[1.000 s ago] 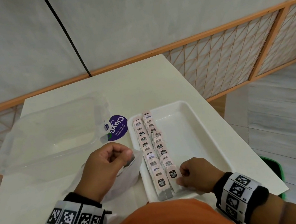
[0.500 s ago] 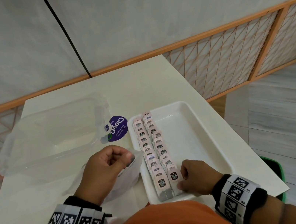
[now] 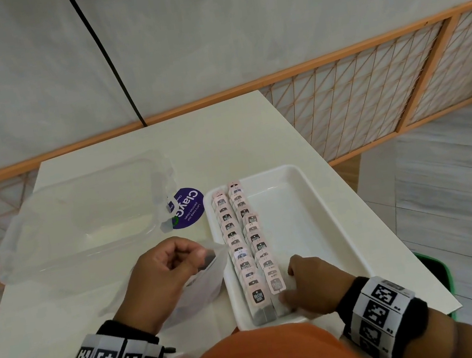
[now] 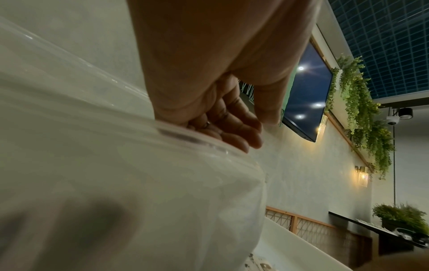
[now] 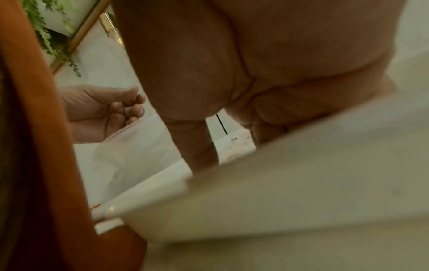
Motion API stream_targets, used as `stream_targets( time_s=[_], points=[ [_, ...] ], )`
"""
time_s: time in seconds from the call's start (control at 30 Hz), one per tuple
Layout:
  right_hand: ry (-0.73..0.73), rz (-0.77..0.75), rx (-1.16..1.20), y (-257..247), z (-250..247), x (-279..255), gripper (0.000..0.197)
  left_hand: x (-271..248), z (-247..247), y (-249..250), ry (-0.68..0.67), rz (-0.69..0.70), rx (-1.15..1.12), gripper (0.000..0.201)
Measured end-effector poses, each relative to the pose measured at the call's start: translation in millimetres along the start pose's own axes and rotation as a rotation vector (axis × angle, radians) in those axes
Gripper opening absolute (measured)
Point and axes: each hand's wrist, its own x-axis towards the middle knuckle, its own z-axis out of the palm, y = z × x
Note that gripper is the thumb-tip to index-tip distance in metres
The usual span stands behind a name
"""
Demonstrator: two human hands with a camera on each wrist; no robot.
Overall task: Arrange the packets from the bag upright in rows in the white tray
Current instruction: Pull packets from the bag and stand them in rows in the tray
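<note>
Packets (image 3: 250,257) stand upright in two long rows down the left side of the white tray (image 3: 302,217), which sits on the counter (image 3: 222,137). The rest of the tray floor is bare.

At the near end of the second row, the right hand (image 3: 313,282) is down in the tray. Its fingers curl against the side of the nearest packet (image 3: 277,286), thumb low by the bottom, and seem to pinch it and hold it straight. The right wrist view is too blurry to show the pinch well.

The left hand (image 3: 165,270) holds the top edge of the clear bag (image 3: 196,287), just left of the tray. Its fingers are curled and pinch the rim, keeping the mouth open. Something dark shows inside the bag, maybe more packets, but I cannot tell how many.

These packets look like small paper tea bags. I think they are very light, thin and a bit floppy, so they can tip over or bend easily. A good place to hold one is by its two flat sides, near the top, with a soft pinch. Each one leans on its neighbor, so a hard push could knock the row down like dominoes.

A big clear box (image 3: 80,216) and a purple sticker (image 3: 188,208) lie farther back on the counter.
</note>
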Motion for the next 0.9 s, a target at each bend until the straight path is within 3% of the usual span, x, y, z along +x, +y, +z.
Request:
stream_targets(
  time_s=[0.27, 0.43, 0.57, 0.67, 0.77, 0.9],
  points=[
    [0.108, 0.002, -0.006, -21.1, -55.4, 29.4, 0.048, 1.2, -3.9, -6.2, 0.006, -0.009, 0.012, 0.006],
    [-0.073, 0.102, 0.209, -35.5, -63.0, 60.6, 0.017, 0.6, -5.4, -4.5, 0.006, -0.019, 0.01, 0.006],
    [-0.146, 0.119, 0.229, -43.4, -50.1, 77.4, 0.02, -1.0, -8.4, -5.2, 0.01, -0.02, 0.036, 0.014],
    [-0.133, 0.11, 0.227, -49.2, -45.5, 83.3, 0.031, -2.0, -10.2, -5.2, 0.008, -0.026, 0.043, 0.02],
    [-0.086, 0.118, 0.153, -49.5, -49.7, 85.9, 0.017, -3.1, -11.7, -5.4, 0.01, -0.037, 0.045, 0.02],
    [0.0, 0.147, 0.109, -47.0, -57.8, 90.3, 0.022, -3.2, -14.2, -6.8, 0.011, -0.041, 0.036, 0.015]
  ],
)
